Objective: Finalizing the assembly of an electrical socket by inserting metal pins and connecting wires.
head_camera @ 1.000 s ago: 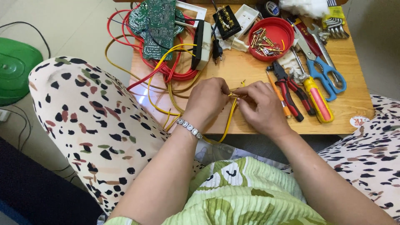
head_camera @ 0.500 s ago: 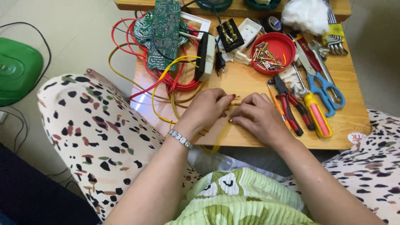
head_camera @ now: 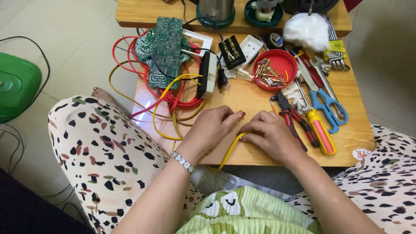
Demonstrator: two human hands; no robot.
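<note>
Both hands rest on the front part of a small wooden table (head_camera: 260,97), close together and almost touching. The left hand (head_camera: 214,128) and the right hand (head_camera: 271,136) each have their fingers curled down and pinched on one yellow wire (head_camera: 229,149). The wire shows between the two hands, bends over the near table edge and drops toward the lap.

One green circuit board (head_camera: 162,52) lies at the far left of the table, on a tangle of red wires (head_camera: 182,102) and more yellow loops that spill over the left edge. Beside it lie one white frame (head_camera: 200,40), one black and white plug strip (head_camera: 207,76) and one black block with brass contacts (head_camera: 232,52). One red dish (head_camera: 275,69) holds many small brass parts; I cannot count them.

On the right lie one pair of blue-handled scissors (head_camera: 323,99), one screwdriver with an orange and yellow handle (head_camera: 320,134), one pair of red-handled pliers (head_camera: 292,119), at least one wrench (head_camera: 323,73) and one white plastic bag (head_camera: 307,29).

Bare wood lies only in a strip ahead of the hands, between them and the dish. The tools crowd the right side close to the right hand. One bracelet (head_camera: 182,161) circles the left wrist. One green object (head_camera: 17,86) sits on the floor, well apart to the left.
</note>
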